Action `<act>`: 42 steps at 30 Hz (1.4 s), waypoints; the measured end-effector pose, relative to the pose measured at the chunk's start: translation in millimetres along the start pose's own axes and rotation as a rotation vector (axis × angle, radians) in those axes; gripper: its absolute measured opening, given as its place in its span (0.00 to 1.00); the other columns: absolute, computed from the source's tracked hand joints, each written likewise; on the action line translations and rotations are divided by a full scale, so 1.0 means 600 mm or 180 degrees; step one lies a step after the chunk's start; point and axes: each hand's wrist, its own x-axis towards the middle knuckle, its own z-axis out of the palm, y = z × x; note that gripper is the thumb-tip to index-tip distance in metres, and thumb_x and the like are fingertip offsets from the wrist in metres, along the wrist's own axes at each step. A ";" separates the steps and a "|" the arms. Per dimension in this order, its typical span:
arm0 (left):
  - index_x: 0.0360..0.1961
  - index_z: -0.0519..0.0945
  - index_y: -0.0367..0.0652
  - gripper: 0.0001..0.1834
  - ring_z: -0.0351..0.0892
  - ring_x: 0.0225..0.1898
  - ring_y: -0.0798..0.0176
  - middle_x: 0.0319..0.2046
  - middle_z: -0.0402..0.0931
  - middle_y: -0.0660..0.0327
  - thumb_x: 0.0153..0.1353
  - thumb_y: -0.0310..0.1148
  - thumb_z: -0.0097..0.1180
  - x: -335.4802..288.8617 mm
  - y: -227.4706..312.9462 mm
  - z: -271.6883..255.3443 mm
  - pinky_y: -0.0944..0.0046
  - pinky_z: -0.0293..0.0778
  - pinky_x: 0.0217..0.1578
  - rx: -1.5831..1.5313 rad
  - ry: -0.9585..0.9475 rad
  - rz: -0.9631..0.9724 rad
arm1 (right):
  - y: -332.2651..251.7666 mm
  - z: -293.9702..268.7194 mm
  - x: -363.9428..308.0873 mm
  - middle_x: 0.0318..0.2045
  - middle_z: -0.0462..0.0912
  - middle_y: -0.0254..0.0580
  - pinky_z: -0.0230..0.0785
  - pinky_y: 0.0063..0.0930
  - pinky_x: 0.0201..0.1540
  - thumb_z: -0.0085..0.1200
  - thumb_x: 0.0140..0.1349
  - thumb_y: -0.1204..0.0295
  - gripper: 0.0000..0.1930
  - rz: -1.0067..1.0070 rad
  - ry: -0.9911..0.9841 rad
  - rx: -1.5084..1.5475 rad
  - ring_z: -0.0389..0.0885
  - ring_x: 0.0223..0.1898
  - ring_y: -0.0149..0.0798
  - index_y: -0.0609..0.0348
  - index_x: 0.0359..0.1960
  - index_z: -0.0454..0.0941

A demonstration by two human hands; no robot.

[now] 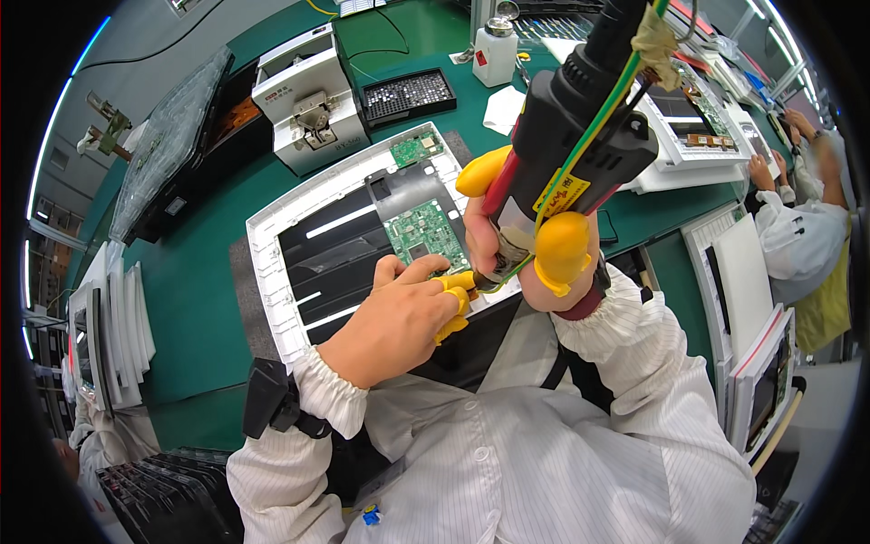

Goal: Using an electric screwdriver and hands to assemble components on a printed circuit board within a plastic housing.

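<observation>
My right hand [544, 263], with yellow finger cots, is wrapped round a black and red electric screwdriver [566, 136]. The tool points down at the near right edge of a white-framed display panel [263, 245]. Beside the screwdriver's tip is my left hand [399, 313], its fingers bent and pressed together, with yellow cots on some of them. Whatever those fingertips pinch is hidden. A green circuit board [426, 231] lies on the panel's dark back, just beyond my left fingers. A smaller green board [417, 150] sits at the panel's far edge.
Beyond the panel stand a white screw feeder [313, 104], a black tray of small parts [408, 98] and a white dispenser bottle [495, 54]. Panels stand stacked at left [113, 335] and right [757, 363]. A co-worker [802, 236] is at the right.
</observation>
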 end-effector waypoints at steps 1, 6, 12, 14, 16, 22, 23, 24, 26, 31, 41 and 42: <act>0.32 0.80 0.40 0.11 0.67 0.63 0.54 0.44 0.81 0.60 0.46 0.23 0.67 0.000 0.000 0.002 0.51 0.58 0.55 0.0021 0.0016 0.0020 | 0.000 -0.001 -0.001 0.28 0.76 0.44 0.70 0.28 0.30 0.44 0.59 0.30 0.43 -0.0058 -0.0004 -0.0032 0.76 0.24 0.35 0.61 0.56 0.69; 0.33 0.80 0.41 0.08 0.69 0.60 0.53 0.38 0.80 0.59 0.50 0.24 0.64 0.000 0.002 -0.001 0.49 0.58 0.55 -0.0081 0.0133 0.0032 | 0.009 -0.005 -0.003 0.29 0.78 0.44 0.71 0.28 0.30 0.46 0.61 0.35 0.38 -0.0458 -0.0069 -0.0291 0.77 0.25 0.35 0.61 0.55 0.70; 0.32 0.80 0.42 0.03 0.69 0.60 0.52 0.34 0.79 0.58 0.55 0.25 0.59 -0.002 0.000 0.003 0.47 0.58 0.55 -0.0197 0.0120 -0.0016 | 0.018 -0.006 0.002 0.31 0.79 0.45 0.71 0.28 0.30 0.50 0.64 0.42 0.33 -0.1274 -0.0203 -0.0825 0.79 0.27 0.36 0.61 0.55 0.70; 0.31 0.80 0.42 0.03 0.69 0.60 0.52 0.34 0.79 0.59 0.55 0.25 0.59 -0.003 0.001 0.004 0.47 0.58 0.55 -0.0199 0.0151 -0.0007 | 0.019 -0.005 0.001 0.32 0.80 0.45 0.72 0.28 0.30 0.51 0.65 0.44 0.31 -0.1428 -0.0222 -0.0926 0.80 0.27 0.36 0.61 0.54 0.70; 0.31 0.81 0.43 0.03 0.69 0.60 0.52 0.34 0.79 0.59 0.54 0.25 0.59 -0.001 0.005 0.003 0.47 0.58 0.55 -0.0136 0.0112 -0.0034 | 0.021 -0.007 0.001 0.33 0.80 0.45 0.72 0.28 0.30 0.52 0.66 0.47 0.29 -0.1600 -0.0212 -0.1027 0.80 0.28 0.36 0.61 0.54 0.71; 0.31 0.81 0.43 0.04 0.70 0.60 0.53 0.33 0.79 0.59 0.53 0.24 0.60 0.000 0.005 0.007 0.47 0.58 0.56 -0.0117 0.0117 -0.0034 | 0.025 -0.003 -0.018 0.33 0.80 0.45 0.71 0.27 0.29 0.54 0.67 0.49 0.28 -0.0981 -0.0022 -0.0589 0.79 0.27 0.35 0.61 0.54 0.70; 0.31 0.81 0.43 0.04 0.70 0.60 0.53 0.33 0.79 0.59 0.53 0.24 0.60 -0.001 0.005 0.008 0.47 0.58 0.56 -0.0123 0.0107 -0.0034 | 0.026 -0.003 -0.022 0.33 0.80 0.45 0.71 0.26 0.29 0.54 0.67 0.49 0.28 -0.0827 0.0013 -0.0488 0.79 0.26 0.35 0.60 0.55 0.70; 0.31 0.81 0.43 0.04 0.70 0.60 0.53 0.33 0.79 0.59 0.53 0.24 0.60 -0.001 0.005 0.008 0.47 0.58 0.55 -0.0111 0.0083 -0.0050 | 0.026 -0.001 -0.021 0.33 0.80 0.45 0.70 0.26 0.29 0.54 0.66 0.49 0.28 -0.0727 0.0035 -0.0390 0.79 0.26 0.34 0.60 0.55 0.70; 0.31 0.81 0.43 0.04 0.70 0.60 0.53 0.33 0.79 0.59 0.53 0.24 0.60 -0.001 0.003 0.009 0.47 0.58 0.55 -0.0103 0.0047 -0.0071 | 0.028 -0.001 -0.019 0.33 0.79 0.44 0.69 0.26 0.28 0.55 0.66 0.48 0.28 -0.0611 0.0059 -0.0299 0.78 0.26 0.34 0.60 0.55 0.70; 0.31 0.80 0.43 0.04 0.70 0.60 0.53 0.33 0.79 0.59 0.52 0.25 0.60 0.000 -0.004 -0.002 0.45 0.58 0.54 -0.0145 0.0132 -0.0074 | 0.028 -0.008 -0.028 0.29 0.77 0.42 0.67 0.25 0.27 0.54 0.61 0.39 0.34 -0.0377 0.0112 -0.0091 0.75 0.24 0.33 0.59 0.53 0.70; 0.37 0.84 0.40 0.12 0.80 0.39 0.44 0.35 0.81 0.50 0.49 0.22 0.64 -0.021 -0.154 -0.110 0.55 0.76 0.42 0.0155 0.2203 -0.0733 | 0.038 -0.007 -0.039 0.24 0.73 0.33 0.67 0.24 0.27 0.51 0.43 0.20 0.50 0.0368 0.0436 0.1016 0.72 0.22 0.30 0.51 0.54 0.69; 0.38 0.84 0.39 0.09 0.81 0.38 0.44 0.34 0.82 0.49 0.55 0.25 0.64 -0.026 -0.203 -0.145 0.55 0.77 0.40 0.0745 0.2187 -0.1312 | 0.032 -0.008 -0.038 0.24 0.74 0.34 0.67 0.24 0.29 0.51 0.48 0.21 0.47 0.0528 0.0299 0.1051 0.72 0.22 0.31 0.54 0.49 0.71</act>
